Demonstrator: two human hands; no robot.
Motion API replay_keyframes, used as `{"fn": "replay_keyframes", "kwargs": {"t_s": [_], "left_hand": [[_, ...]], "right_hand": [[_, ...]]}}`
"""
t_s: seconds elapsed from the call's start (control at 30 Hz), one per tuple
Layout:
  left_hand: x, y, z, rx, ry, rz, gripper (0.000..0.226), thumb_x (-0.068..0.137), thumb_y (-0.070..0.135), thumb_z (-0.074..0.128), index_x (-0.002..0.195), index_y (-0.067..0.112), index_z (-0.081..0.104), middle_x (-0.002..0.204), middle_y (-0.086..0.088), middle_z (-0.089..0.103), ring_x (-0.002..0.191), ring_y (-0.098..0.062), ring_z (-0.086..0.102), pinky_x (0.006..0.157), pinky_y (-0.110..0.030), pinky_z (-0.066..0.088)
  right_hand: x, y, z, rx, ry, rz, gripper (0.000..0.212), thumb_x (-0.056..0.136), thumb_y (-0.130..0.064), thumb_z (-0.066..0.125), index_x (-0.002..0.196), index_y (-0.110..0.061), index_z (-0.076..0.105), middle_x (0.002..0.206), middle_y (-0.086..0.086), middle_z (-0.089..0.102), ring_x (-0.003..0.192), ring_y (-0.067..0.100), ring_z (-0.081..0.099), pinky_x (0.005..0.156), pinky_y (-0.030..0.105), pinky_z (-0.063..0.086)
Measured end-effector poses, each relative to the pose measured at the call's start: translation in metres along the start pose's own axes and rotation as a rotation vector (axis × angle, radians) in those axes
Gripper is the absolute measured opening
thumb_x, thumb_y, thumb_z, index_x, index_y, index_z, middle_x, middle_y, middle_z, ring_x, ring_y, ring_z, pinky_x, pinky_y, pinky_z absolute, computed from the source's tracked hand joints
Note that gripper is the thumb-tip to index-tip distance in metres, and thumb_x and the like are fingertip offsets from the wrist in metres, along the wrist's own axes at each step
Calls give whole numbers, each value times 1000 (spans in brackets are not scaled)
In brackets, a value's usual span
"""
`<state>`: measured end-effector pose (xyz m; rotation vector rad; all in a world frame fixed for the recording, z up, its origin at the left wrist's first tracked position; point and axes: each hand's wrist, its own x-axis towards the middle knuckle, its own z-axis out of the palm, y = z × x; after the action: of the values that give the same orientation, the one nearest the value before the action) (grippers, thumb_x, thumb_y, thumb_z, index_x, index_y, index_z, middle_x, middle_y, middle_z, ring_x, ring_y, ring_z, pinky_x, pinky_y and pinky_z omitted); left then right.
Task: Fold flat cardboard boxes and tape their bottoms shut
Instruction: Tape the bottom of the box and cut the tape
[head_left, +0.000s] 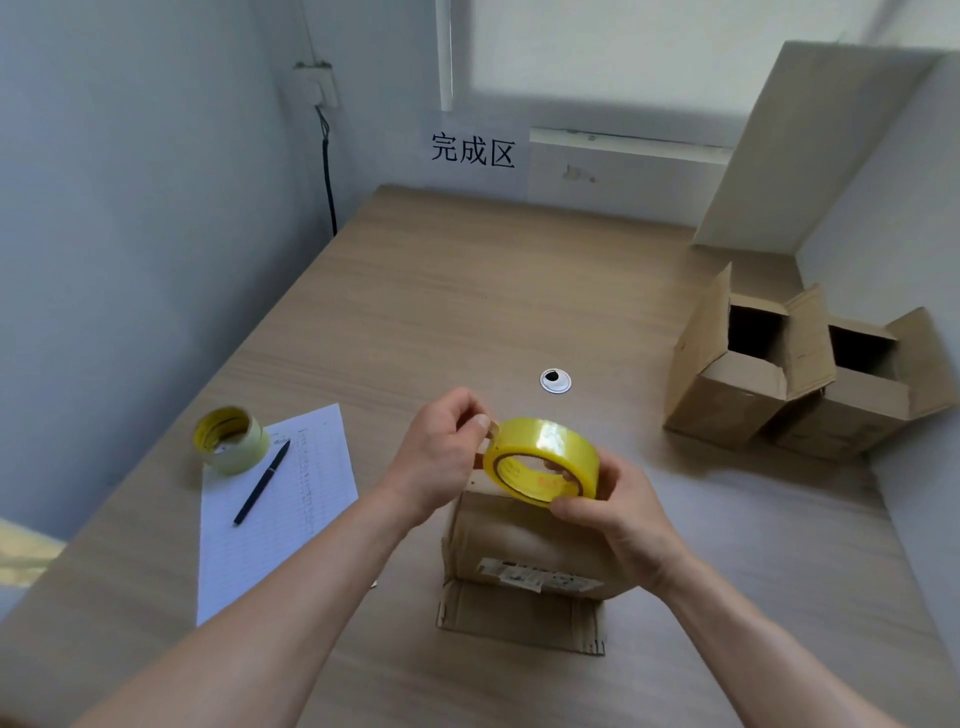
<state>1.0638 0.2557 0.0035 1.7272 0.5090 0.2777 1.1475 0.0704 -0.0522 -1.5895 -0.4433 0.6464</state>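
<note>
Hands above the cardboard box (519, 540): right hand (618, 514) gripping yellow tape roll (543, 460), left hand (441, 457) pinching its end.

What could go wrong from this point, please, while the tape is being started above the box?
1. The left hand pinches the loose end at the tape roll, which the right hand grips; the thin end could slip back or fold onto itself.
2. Neither hand holds the cardboard box under them, so it may shift when the tape is pressed on.
</note>
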Motion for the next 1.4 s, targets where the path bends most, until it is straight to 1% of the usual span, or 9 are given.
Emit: {"fn": "replay_keyframes", "kwargs": {"t_s": [0.1,0.2,0.37,0.5,0.63,0.87,0.93,1.17,1.4], "left_hand": [[-1,-3,5,-29,101,-18,16,95,-3,46,81,-2,53,83,-19,57,79,-31,55,72,-50,59],[0,-7,8,85,227,51,14,93,0,50,80,-2,55,83,-24,63,81,-39,59,75,-53,54],[-1,-10,8,95,261,62,21,89,-2,49,72,9,52,72,-12,63,69,-29,57,69,-43,50],[-6,-32,4,-22,218,-116,26,90,-6,41,70,10,46,61,-10,49,58,-21,46,61,-39,42],[-17,-59,3,-167,195,-330,27,91,-9,35,72,8,43,58,-9,44,57,-22,43,60,-37,39],[-12,-72,4,-84,208,-308,26,93,-4,36,73,10,44,62,-10,51,57,-22,54,61,-36,47],[-12,-75,5,-49,174,-284,25,93,-2,36,73,12,43,61,-8,50,49,-15,51,56,-36,45],[-6,-100,-21,193,213,-284,20,92,6,38,75,14,45,72,-8,52,70,-25,48,75,-55,51],[-2,-116,-6,201,158,-406,22,91,5,37,73,14,44,72,-9,53,68,-24,49,68,-46,51]], "right_hand": [[0,7,11,-169,163,-81,26,77,-20,81,96,-10,67,88,18,69,80,34,62,77,47,51],[5,11,19,-399,326,-194,10,92,-20,64,94,-20,54,72,-2,60,70,15,54,69,44,44],[5,10,26,-461,393,-268,17,81,-26,54,96,-27,46,70,-10,54,66,18,51,61,41,39],[5,21,25,-480,439,-189,31,83,-7,61,98,-28,44,79,1,57,77,33,53,67,40,42],[7,22,23,-447,446,-166,24,80,-13,70,92,-25,54,74,-8,58,68,12,54,60,34,42],[2,23,26,-434,310,-253,9,79,-26,63,78,-24,54,64,-4,52,64,17,48,59,33,38],[1,22,25,-465,351,-325,15,78,-19,62,81,-28,50,66,-5,52,67,22,47,63,36,41],[3,24,23,-715,264,-557,45,69,-10,70,108,-22,51,88,-9,55,73,-1,39,74,0,28],[3,24,25,-775,176,-544,64,68,-12,68,127,-23,46,113,6,66,96,17,58,87,14,37]]}}
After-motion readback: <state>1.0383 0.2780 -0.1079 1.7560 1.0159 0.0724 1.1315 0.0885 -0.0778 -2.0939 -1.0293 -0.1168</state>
